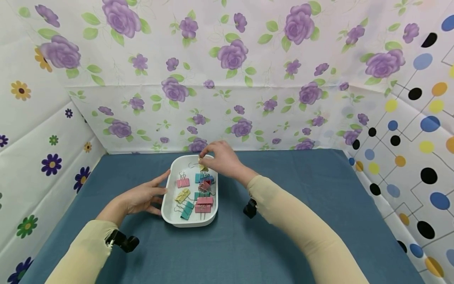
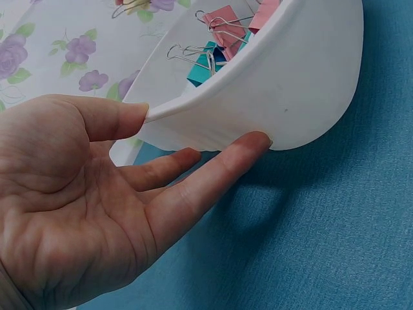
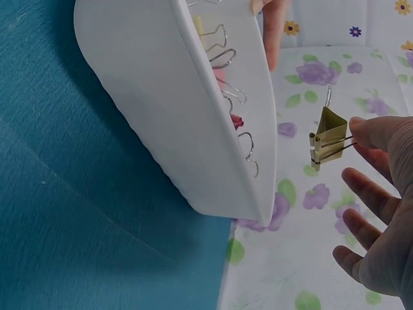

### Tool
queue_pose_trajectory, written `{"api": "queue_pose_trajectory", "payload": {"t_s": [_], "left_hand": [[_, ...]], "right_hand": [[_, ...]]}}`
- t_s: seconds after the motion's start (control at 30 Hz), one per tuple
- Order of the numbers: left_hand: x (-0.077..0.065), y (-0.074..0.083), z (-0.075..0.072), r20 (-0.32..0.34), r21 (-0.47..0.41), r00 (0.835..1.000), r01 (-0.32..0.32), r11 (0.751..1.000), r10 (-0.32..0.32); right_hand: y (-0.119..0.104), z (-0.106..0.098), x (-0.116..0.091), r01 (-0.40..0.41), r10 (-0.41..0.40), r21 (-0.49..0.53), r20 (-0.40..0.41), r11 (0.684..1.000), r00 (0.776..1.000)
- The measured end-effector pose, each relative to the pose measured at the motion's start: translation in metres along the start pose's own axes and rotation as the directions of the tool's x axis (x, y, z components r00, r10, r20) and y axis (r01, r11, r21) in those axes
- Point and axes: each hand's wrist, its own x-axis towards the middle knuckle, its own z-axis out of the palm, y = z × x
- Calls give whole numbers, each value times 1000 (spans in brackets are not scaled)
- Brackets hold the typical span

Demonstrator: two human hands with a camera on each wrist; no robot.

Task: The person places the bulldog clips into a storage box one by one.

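Observation:
A white tray (image 1: 189,225) holds several binder clips in pink, teal, blue and yellow. At its left side is my left hand (image 1: 143,196). Its thumb touches the rim, and its fairly straight fingers lie along the outer wall (image 2: 290,97). Over the tray's far right corner, my right hand (image 1: 224,159) pinches a yellow binder clip (image 3: 330,137) by a wire handle between thumb and index finger; the other fingers are spread. Inside, a pink clip (image 1: 183,182), another yellow clip (image 1: 182,195) and a teal clip (image 1: 186,210) lie on the left. More clips crowd the right side, partly overlapping.
A blue cloth (image 1: 248,248) covers the table under the tray. Behind it rises a floral sheet (image 1: 244,106), with patterned sheets at the left and right sides. Small black cameras (image 1: 122,240) are strapped to both wrists.

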Motion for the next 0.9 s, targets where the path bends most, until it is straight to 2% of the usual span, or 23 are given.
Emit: {"api": "queue_pose_trajectory", "payload": {"t_s": [0.23,0.9], "left_hand": [[0,0,0,6,-10,1000,1,1000,-1],[0,2,0,3,-4,1000,13,1000,-12]], "right_hand": [[-3,10,5,17,-16,-60,10,998,1000],[-8,30,8,-32,37,-102,47,994,998]]}}
